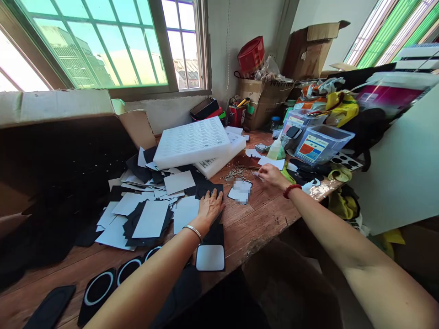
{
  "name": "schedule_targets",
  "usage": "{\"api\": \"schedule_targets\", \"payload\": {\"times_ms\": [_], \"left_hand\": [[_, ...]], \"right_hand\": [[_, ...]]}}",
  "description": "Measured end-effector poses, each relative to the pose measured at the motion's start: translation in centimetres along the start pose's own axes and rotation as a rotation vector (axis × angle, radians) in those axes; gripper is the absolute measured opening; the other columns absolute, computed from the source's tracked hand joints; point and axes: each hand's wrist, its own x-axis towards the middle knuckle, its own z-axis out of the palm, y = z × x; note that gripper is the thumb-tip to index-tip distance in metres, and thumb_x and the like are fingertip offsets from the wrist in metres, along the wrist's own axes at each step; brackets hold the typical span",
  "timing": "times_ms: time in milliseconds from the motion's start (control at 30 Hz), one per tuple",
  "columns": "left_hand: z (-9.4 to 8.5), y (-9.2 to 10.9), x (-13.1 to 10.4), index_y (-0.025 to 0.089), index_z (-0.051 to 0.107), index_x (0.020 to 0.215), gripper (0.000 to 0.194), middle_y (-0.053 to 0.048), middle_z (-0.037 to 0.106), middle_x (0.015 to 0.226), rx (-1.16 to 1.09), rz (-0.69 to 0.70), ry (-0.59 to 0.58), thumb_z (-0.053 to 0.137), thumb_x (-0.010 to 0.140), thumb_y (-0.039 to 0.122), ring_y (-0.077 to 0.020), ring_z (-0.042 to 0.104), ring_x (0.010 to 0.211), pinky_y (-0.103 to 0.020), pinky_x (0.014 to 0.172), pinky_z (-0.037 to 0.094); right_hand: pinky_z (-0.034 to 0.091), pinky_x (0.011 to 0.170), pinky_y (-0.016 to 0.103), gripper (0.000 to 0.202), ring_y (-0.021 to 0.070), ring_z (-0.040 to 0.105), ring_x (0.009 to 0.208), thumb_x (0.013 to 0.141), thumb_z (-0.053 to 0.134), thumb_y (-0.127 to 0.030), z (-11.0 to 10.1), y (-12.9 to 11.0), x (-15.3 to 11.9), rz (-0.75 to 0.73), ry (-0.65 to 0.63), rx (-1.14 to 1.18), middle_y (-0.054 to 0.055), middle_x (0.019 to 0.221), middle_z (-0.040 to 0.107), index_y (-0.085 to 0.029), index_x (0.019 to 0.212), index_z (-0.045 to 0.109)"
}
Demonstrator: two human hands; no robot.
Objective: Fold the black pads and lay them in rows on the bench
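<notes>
My left hand lies palm down with its fingers stretched out on a black flat piece at the edge of the loose sheets. Just below it, a black piece with a pale rounded panel lies near the front edge. My right hand is closed in a pinch beside a heap of small metal bits. A small pale, thin thing shows at its fingertips, too small to name. Between the hands rests a partly blurred white card with a dark edge.
White and black sheets pile up at the left, below white foam trays. Black pieces with white rings lie at the front left. A bottle of yellowish liquid and clear plastic bins stand at the right.
</notes>
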Motion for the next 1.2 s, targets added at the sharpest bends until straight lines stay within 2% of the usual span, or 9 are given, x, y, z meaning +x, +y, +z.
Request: {"api": "schedule_targets", "payload": {"times_ms": [133, 267, 500, 600, 833, 967, 1200], "left_hand": [[0.2, 0.0, 0.0, 0.025, 0.043, 0.145, 0.048, -0.012, 0.04, 0.155, -0.018, -0.006, 0.006, 0.045, 0.097, 0.032, -0.0359, 0.04, 0.138, -0.05, 0.105, 0.042], [0.1, 0.1, 0.0, 0.023, 0.044, 0.145, 0.048, -0.013, 0.04, 0.155, -0.031, -0.009, -0.003, 0.045, 0.097, 0.032, -0.037, 0.04, 0.139, -0.05, 0.105, 0.043], [-0.2, 0.3, -0.3, 0.021, 0.042, 0.147, 0.05, -0.011, 0.038, 0.157, -0.023, -0.027, -0.01, 0.044, 0.098, 0.033, -0.0352, 0.037, 0.141, -0.047, 0.109, 0.04], [-0.2, 0.3, -0.3, 0.021, 0.041, 0.148, 0.05, -0.01, 0.036, 0.157, -0.014, -0.021, -0.011, 0.043, 0.099, 0.033, -0.0339, 0.036, 0.142, -0.045, 0.111, 0.038], [0.1, 0.2, -0.3, 0.019, 0.043, 0.147, 0.05, -0.013, 0.041, 0.154, 0.003, -0.013, 0.006, 0.043, 0.099, 0.032, -0.0359, 0.039, 0.14, -0.046, 0.11, 0.04], [0.3, 0.1, -0.3, 0.019, 0.043, 0.147, 0.05, -0.013, 0.041, 0.154, 0.009, -0.007, 0.022, 0.042, 0.099, 0.031, -0.0352, 0.039, 0.14, -0.045, 0.11, 0.039], [0.5, 0.2, -0.3, 0.02, 0.042, 0.148, 0.05, -0.012, 0.041, 0.154, 0.011, -0.02, 0.026, 0.043, 0.099, 0.032, -0.0337, 0.037, 0.141, -0.046, 0.111, 0.038]], "right_hand": [[0.055, 0.086, 0.043, 0.035, 0.0228, 0.063, 0.103, 0.095, 0.06, -0.036, -1.2, 0.8, 1.0, 0.199, -0.072, 0.122, 0.009, 0.123, 0.061, -0.016, 0.124, 0.058], [0.055, 0.086, 0.043, 0.035, 0.0227, 0.063, 0.103, 0.095, 0.06, -0.036, -1.3, 0.2, 0.7, 0.282, -0.151, 0.192, 0.009, 0.124, 0.061, -0.016, 0.125, 0.058], [0.056, 0.084, 0.042, 0.032, 0.0231, 0.064, 0.1, 0.094, 0.062, -0.036, 3.2, -3.9, -0.9, 0.257, -0.376, 0.037, 0.007, 0.118, 0.063, -0.015, 0.119, 0.061], [0.055, 0.087, 0.043, 0.032, 0.0232, 0.063, 0.103, 0.094, 0.062, -0.035, 4.1, -5.2, -1.3, 0.236, -0.382, -0.067, 0.008, 0.121, 0.062, -0.016, 0.121, 0.06], [0.055, 0.086, 0.043, 0.035, 0.0243, 0.063, 0.104, 0.094, 0.062, -0.037, 3.3, -6.2, -1.4, 0.255, -0.418, -0.182, 0.008, 0.122, 0.061, -0.016, 0.122, 0.06], [0.056, 0.085, 0.043, 0.034, 0.0241, 0.064, 0.102, 0.094, 0.062, -0.037, 3.2, -6.4, -1.3, 0.282, -0.455, -0.226, 0.007, 0.12, 0.062, -0.015, 0.12, 0.061], [0.055, 0.087, 0.044, 0.035, 0.0247, 0.063, 0.105, 0.094, 0.063, -0.036, 3.4, -5.4, -0.1, 0.319, -0.438, -0.313, 0.008, 0.123, 0.061, -0.015, 0.122, 0.06]]}}
